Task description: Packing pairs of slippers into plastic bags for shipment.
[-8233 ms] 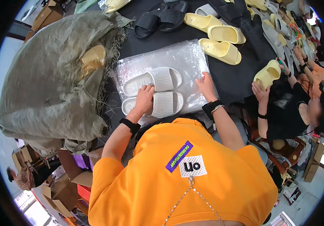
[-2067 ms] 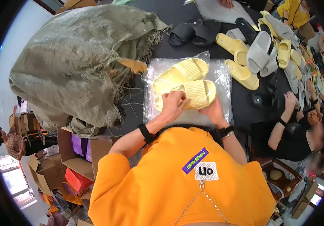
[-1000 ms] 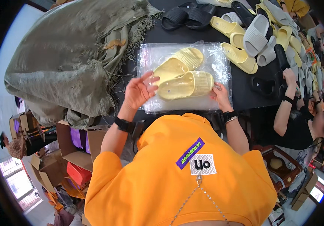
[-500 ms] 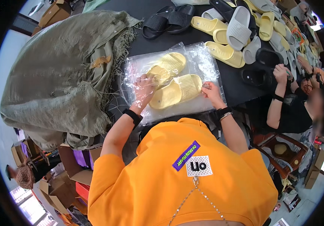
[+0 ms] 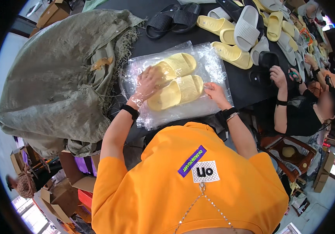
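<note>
Two yellow slide slippers lie side by side on a stack of clear plastic bags, film glinting around them. The far slipper [image 5: 181, 64] points up and right; the near slipper [image 5: 189, 89] lies almost parallel to it. My left hand [image 5: 148, 82] rests with its fingers stretched out over the heel end of the far slipper, partly smeared. Beside the toe of the near slipper, my right hand [image 5: 216, 94] pinches what looks like the edge of a clear plastic bag [image 5: 210, 58]. Which layers of film lie over the slippers is hard to make out.
A large grey-green woven sack [image 5: 58, 74] fills the left side. Black slippers [image 5: 173, 21] lie at the back of the dark table [image 5: 144, 46], with a heap of yellow and grey slippers [image 5: 247, 29] to the right. A co-worker [image 5: 300, 113] handles things at the right.
The far slipper has turned and now lines up with the near one. The near slipper has shifted slightly left. My left hand has slid up onto the far slipper; my right hand moved slightly left.
</note>
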`<state>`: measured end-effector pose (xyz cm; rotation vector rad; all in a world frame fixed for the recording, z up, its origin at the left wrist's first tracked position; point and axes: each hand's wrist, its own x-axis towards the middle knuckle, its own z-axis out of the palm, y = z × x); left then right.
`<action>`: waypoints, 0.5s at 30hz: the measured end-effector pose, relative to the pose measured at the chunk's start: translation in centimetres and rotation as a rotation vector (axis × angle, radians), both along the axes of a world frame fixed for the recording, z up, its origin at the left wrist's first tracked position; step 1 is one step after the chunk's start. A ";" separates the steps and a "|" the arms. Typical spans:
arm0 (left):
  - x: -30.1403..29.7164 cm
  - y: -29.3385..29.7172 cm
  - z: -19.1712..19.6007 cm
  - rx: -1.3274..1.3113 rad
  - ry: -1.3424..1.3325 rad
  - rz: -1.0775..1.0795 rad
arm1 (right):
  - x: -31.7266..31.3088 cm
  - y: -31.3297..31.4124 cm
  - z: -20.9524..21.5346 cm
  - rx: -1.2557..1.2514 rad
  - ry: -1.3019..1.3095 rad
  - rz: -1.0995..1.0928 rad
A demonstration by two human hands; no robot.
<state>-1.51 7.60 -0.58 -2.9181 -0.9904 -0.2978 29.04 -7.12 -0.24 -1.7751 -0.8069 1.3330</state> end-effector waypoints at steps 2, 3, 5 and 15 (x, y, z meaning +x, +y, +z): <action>0.7 0.3 0.0 -0.007 -0.008 -0.057 | 0.0 0.1 -0.4 0.015 -0.022 -0.002; 1.4 0.1 -0.1 -0.136 -0.057 -0.053 | 0.1 0.1 -0.6 0.020 -0.006 -0.050; 3.0 -0.3 0.3 -0.288 -0.143 -0.058 | 0.2 0.1 -0.8 0.028 0.031 -0.156; 7.1 -1.6 -0.7 -0.279 -0.197 0.178 | 0.5 -0.4 -0.9 -0.019 0.033 -0.250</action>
